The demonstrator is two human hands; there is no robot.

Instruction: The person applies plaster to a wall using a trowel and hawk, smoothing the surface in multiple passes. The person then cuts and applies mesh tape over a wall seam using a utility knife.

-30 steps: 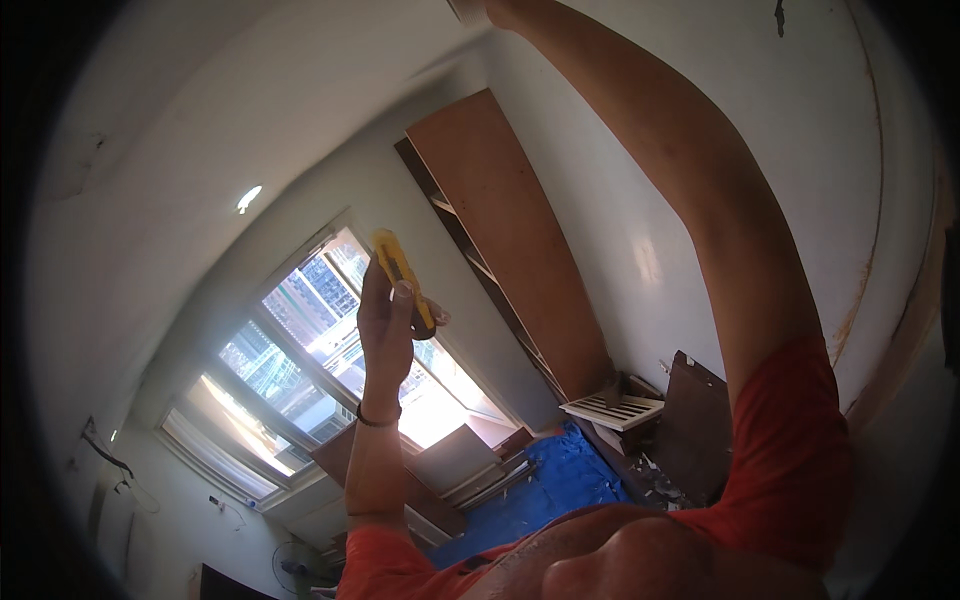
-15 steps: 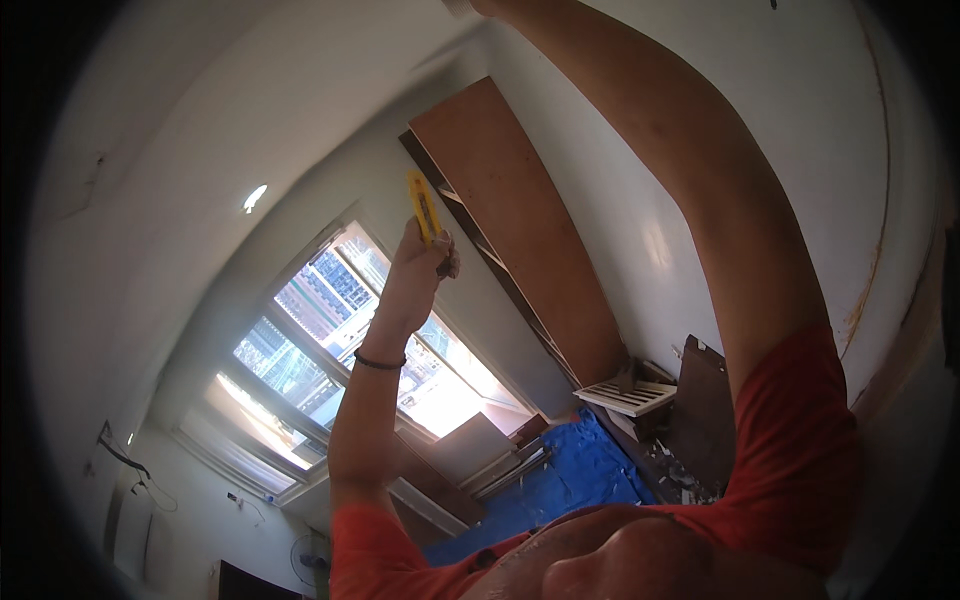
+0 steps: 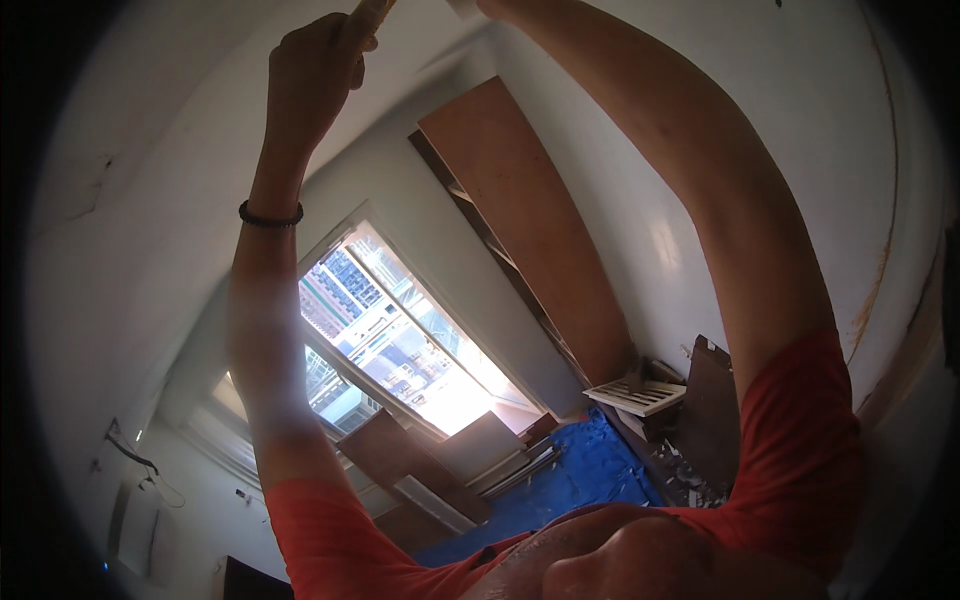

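My left hand (image 3: 315,70) is raised high near the top edge, its fingers wrapped round a yellow utility knife (image 3: 372,14). The upper end of the knife runs out of view. A dark bracelet (image 3: 270,215) circles my left wrist. My right arm (image 3: 665,120) also stretches up, and only a sliver of my right hand (image 3: 497,7) shows at the top edge. A pale, flat-looking thing (image 3: 462,8) is beside it. The right fingers are cut off by the frame, so I cannot tell whether they hold it. The pale ceiling (image 3: 190,130) lies behind my left hand.
A tall brown cabinet (image 3: 530,200) stands by the wall, near a bright window (image 3: 400,330). Below are boards (image 3: 410,450), blue sheeting (image 3: 590,465), a white slatted panel (image 3: 640,397) and debris (image 3: 680,475). Loose wires (image 3: 135,455) hang at the left.
My left hand has moved up and to the left with the utility knife, from in front of the window and cabinet to the top edge. My right arm has hardly moved.
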